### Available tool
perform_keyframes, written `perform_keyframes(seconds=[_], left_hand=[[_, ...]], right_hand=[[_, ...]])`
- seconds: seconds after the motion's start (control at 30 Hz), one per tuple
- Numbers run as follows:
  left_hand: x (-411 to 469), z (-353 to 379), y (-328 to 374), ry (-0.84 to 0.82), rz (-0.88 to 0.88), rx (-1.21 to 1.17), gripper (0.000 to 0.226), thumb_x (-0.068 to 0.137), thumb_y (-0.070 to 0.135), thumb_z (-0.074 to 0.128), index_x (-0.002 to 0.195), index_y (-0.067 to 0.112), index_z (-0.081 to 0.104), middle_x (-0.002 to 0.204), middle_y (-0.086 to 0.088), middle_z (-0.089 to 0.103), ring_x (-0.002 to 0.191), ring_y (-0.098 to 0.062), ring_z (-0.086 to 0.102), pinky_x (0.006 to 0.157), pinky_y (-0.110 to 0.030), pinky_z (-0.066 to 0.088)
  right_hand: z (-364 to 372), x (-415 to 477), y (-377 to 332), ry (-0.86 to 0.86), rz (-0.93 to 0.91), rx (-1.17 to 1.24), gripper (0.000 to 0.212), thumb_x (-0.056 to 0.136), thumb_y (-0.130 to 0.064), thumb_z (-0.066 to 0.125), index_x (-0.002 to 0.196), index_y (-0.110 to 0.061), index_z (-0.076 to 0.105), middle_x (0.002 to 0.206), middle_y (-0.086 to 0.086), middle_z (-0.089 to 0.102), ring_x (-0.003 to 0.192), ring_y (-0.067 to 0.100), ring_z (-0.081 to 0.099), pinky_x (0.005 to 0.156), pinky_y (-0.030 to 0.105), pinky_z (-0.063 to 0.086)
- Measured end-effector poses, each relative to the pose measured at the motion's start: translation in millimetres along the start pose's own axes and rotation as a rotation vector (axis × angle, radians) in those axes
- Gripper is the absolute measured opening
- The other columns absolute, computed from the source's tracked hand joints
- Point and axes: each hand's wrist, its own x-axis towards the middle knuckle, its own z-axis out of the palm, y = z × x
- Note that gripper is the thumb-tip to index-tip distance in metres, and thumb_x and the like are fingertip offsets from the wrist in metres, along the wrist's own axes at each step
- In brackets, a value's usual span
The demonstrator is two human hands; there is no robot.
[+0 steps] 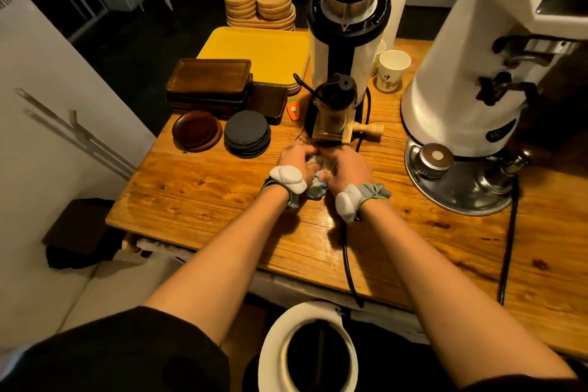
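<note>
My left hand (294, 157) and my right hand (346, 165) lie close together on the wooden counter (197, 188), both curled round a small crumpled cloth (318, 181) with pale and blue parts. The cloth is mostly hidden under my fingers; a bit of it shows between my wrists. Both wrists carry a white strapped device. Just beyond my fingers stands a coffee grinder (345, 41) with a black and white body, and a small hand grinder (334, 111) on a wooden base sits at its foot.
Left of the grinder are black slate coasters (246, 134), a brown wooden dish (197, 130), dark trays (208, 86), a yellow tray (257, 51) and stacked wooden plates (257, 8). A large white machine (477, 73) fills the right. A black cable (346, 258) runs over the front edge. A white bin (305, 350) stands below.
</note>
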Motion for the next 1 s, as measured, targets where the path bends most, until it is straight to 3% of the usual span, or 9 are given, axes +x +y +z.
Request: perform_keyframes(seconds=[0.23, 0.37, 0.47, 0.57, 0.7, 0.77, 0.83, 0.93, 1.0], left_hand=[[-40.1, -4.9, -13.7, 0.056, -0.082, -0.185, 0.033, 0.083, 0.021, 0.073, 0.115, 0.019, 0.072, 0.116, -0.001, 0.071, 0.109, -0.019, 0.064, 0.091, -0.024, 0.048], [-92.2, -5.5, -31.9, 0.080, -0.116, -0.179, 0.031, 0.084, 0.018, 0.071, 0.114, 0.020, 0.071, 0.116, -0.002, 0.068, 0.114, -0.023, 0.059, 0.100, -0.033, 0.046], [-133.1, -8.6, -57.0, 0.072, -0.124, -0.181, 0.035, 0.084, 0.017, 0.073, 0.118, 0.018, 0.070, 0.116, -0.002, 0.063, 0.111, -0.018, 0.058, 0.091, -0.021, 0.042], [-155.4, -12.0, -73.8, 0.025, -0.108, -0.189, 0.037, 0.084, 0.015, 0.072, 0.120, 0.017, 0.069, 0.106, 0.002, 0.057, 0.103, -0.013, 0.058, 0.082, -0.009, 0.037], [-157.2, -13.3, -80.1, 0.054, -0.124, -0.171, 0.036, 0.084, 0.016, 0.073, 0.120, 0.017, 0.070, 0.106, 0.002, 0.058, 0.102, -0.014, 0.059, 0.080, -0.011, 0.038], [-150.1, -15.1, -81.7, 0.079, -0.126, -0.168, 0.036, 0.084, 0.016, 0.073, 0.119, 0.018, 0.070, 0.111, 0.000, 0.061, 0.106, -0.016, 0.060, 0.084, -0.016, 0.042], [-139.3, -19.3, -84.6, 0.107, -0.129, -0.147, 0.035, 0.083, 0.018, 0.073, 0.118, 0.021, 0.071, 0.115, -0.001, 0.063, 0.111, -0.019, 0.059, 0.090, -0.020, 0.044], [-118.8, -28.4, -86.3, 0.142, -0.124, -0.091, 0.032, 0.084, 0.018, 0.072, 0.116, 0.022, 0.072, 0.111, -0.001, 0.063, 0.109, -0.021, 0.057, 0.089, -0.023, 0.041], [-97.6, -37.8, -88.3, 0.138, -0.113, -0.074, 0.029, 0.085, 0.017, 0.071, 0.114, 0.020, 0.072, 0.109, -0.002, 0.064, 0.106, -0.021, 0.058, 0.085, -0.019, 0.036]], right_hand=[[-1.0, -17.2, -7.8, -0.117, -0.006, -0.057, 0.048, 0.081, -0.037, 0.073, 0.128, -0.034, 0.062, 0.122, 0.004, 0.059, 0.116, 0.026, 0.056, 0.090, 0.037, 0.044], [8.8, -51.0, -26.8, -0.172, -0.029, 0.023, 0.045, 0.073, -0.038, 0.081, 0.117, -0.033, 0.069, 0.119, 0.001, 0.063, 0.113, 0.023, 0.059, 0.085, 0.031, 0.044], [21.0, -76.5, -44.1, -0.264, -0.101, 0.034, 0.046, 0.069, -0.041, 0.083, 0.112, -0.034, 0.068, 0.116, 0.002, 0.061, 0.109, 0.023, 0.058, 0.085, 0.033, 0.046], [30.2, -87.3, -56.8, -0.337, -0.160, 0.060, 0.044, 0.067, -0.036, 0.085, 0.105, -0.027, 0.065, 0.099, 0.000, 0.056, 0.099, 0.021, 0.056, 0.073, 0.029, 0.042], [31.0, -79.3, -65.9, -0.397, -0.189, 0.082, 0.043, 0.063, -0.030, 0.088, 0.101, -0.021, 0.068, 0.098, 0.003, 0.066, 0.096, 0.021, 0.058, 0.075, 0.032, 0.048], [32.9, -71.0, -67.2, -0.383, -0.176, 0.117, 0.043, 0.063, -0.028, 0.089, 0.101, -0.020, 0.070, 0.102, 0.005, 0.068, 0.098, 0.022, 0.059, 0.082, 0.035, 0.051], [36.6, -63.1, -68.4, -0.333, -0.150, 0.157, 0.041, 0.064, -0.027, 0.088, 0.100, -0.020, 0.071, 0.099, 0.003, 0.070, 0.095, 0.021, 0.062, 0.079, 0.033, 0.052], [40.4, -49.0, -72.3, -0.269, -0.120, 0.200, 0.039, 0.067, -0.027, 0.087, 0.103, -0.024, 0.073, 0.092, -0.003, 0.069, 0.090, 0.018, 0.064, 0.070, 0.027, 0.047], [42.8, -32.8, -78.3, -0.223, -0.110, 0.198, 0.038, 0.069, -0.027, 0.085, 0.106, -0.025, 0.073, 0.095, -0.002, 0.070, 0.092, 0.018, 0.063, 0.072, 0.026, 0.046]])
